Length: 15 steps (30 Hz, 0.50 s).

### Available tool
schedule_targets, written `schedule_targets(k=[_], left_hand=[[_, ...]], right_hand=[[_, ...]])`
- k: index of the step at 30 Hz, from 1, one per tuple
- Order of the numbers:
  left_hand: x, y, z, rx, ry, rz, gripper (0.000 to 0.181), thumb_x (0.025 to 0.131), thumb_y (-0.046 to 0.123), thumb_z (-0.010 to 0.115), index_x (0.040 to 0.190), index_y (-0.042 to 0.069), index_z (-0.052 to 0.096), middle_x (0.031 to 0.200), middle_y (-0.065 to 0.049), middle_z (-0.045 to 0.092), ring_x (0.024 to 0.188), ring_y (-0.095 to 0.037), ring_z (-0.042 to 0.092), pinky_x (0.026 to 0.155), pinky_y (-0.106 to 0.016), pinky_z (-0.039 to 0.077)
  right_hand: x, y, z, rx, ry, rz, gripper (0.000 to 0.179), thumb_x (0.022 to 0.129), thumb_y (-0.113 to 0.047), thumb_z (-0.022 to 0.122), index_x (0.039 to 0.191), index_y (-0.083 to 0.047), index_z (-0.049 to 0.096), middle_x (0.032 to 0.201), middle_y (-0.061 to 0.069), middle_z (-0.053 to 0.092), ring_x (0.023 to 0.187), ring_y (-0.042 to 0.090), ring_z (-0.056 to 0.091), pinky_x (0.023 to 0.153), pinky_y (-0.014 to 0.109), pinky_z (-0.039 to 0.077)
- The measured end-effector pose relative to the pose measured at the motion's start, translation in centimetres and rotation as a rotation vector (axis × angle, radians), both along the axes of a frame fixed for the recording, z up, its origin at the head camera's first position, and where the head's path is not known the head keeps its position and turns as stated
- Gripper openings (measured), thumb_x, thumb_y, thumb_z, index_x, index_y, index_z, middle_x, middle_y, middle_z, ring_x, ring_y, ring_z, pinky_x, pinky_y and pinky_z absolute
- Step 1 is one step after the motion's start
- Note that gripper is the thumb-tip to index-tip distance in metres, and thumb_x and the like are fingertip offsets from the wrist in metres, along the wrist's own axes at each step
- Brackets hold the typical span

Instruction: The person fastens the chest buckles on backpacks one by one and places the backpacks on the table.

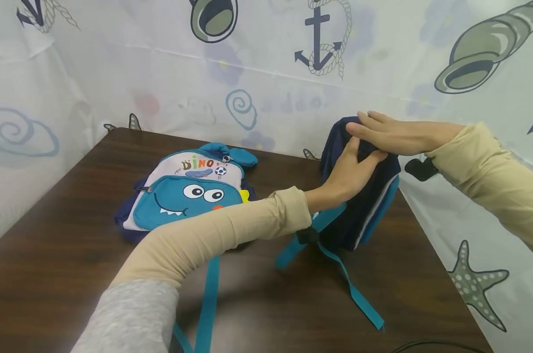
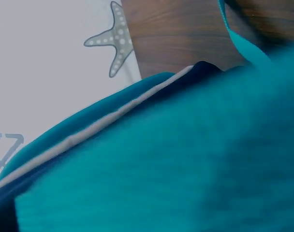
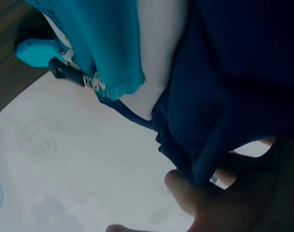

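In the head view, a navy fabric backpack with teal and white edging (image 1: 359, 211) stands tilted on a dark brown wood-grain table (image 1: 50, 274), at its right side. The left hand (image 1: 350, 169) lies against the backpack, fingers extended; the right hand (image 1: 394, 135), fingers also straight, rests across its top. A teal-and-white backpack with a cartoon dinosaur face (image 1: 187, 198) lies left of it. The left wrist view shows blurred teal fabric (image 2: 161, 174) before white piping (image 2: 89, 133); the fingers are hidden. In the right wrist view, the right thumb and fingers touch navy cloth; whether they pinch it, I cannot tell
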<state>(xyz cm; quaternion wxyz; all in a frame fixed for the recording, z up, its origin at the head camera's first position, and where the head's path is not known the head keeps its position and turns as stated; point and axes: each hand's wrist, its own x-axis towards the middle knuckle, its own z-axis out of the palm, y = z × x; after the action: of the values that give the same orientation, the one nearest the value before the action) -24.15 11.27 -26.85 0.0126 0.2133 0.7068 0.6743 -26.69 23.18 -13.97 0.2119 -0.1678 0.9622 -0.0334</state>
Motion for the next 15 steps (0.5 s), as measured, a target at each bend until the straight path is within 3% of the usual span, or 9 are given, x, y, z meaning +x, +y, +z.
schedule_targets(k=[5,8,12,15], left_hand=[[-1.4,-1.7,-1.3,0.024,0.081,0.022,0.068,0.103,0.054,0.035,0.161,0.032,0.009,0.167,0.012,0.009,0.155,-0.012,0.010,0.126,-0.048,0.015],[-3.0,-3.1,-2.9,-0.011,0.107,0.092,0.068,0.104,0.056,0.027,0.162,0.027,0.009,0.169,0.005,0.008,0.156,-0.015,0.006,0.126,-0.050,0.009],[-5.2,-4.8,-6.0,-0.071,-0.005,0.185,0.073,0.100,0.065,0.024,0.162,0.032,0.004,0.170,0.003,0.000,0.157,-0.020,-0.002,0.124,-0.058,0.003],[-6.1,-5.6,-8.5,-0.049,-0.129,0.184,0.078,0.098,0.070,0.023,0.161,0.031,-0.004,0.170,0.001,-0.006,0.157,-0.021,-0.007,0.124,-0.058,0.002]], right_hand=[[-0.2,0.3,-0.3,-0.010,0.017,0.001,0.088,0.098,-0.071,0.009,0.157,-0.011,-0.016,0.163,0.019,-0.025,0.149,0.047,-0.022,0.111,0.076,-0.007],[-0.1,0.5,-0.5,-0.017,0.031,-0.005,0.089,0.098,-0.071,0.012,0.157,-0.011,-0.017,0.163,0.019,-0.025,0.149,0.047,-0.022,0.112,0.076,-0.008],[-0.1,0.7,-0.9,-0.016,0.043,-0.016,0.090,0.098,-0.071,0.015,0.157,-0.013,-0.019,0.163,0.019,-0.025,0.149,0.047,-0.021,0.112,0.076,-0.008],[-0.1,0.8,-1.2,-0.019,0.040,-0.014,0.091,0.097,-0.072,0.017,0.157,-0.013,-0.019,0.163,0.020,-0.025,0.149,0.048,-0.020,0.112,0.076,-0.007]])
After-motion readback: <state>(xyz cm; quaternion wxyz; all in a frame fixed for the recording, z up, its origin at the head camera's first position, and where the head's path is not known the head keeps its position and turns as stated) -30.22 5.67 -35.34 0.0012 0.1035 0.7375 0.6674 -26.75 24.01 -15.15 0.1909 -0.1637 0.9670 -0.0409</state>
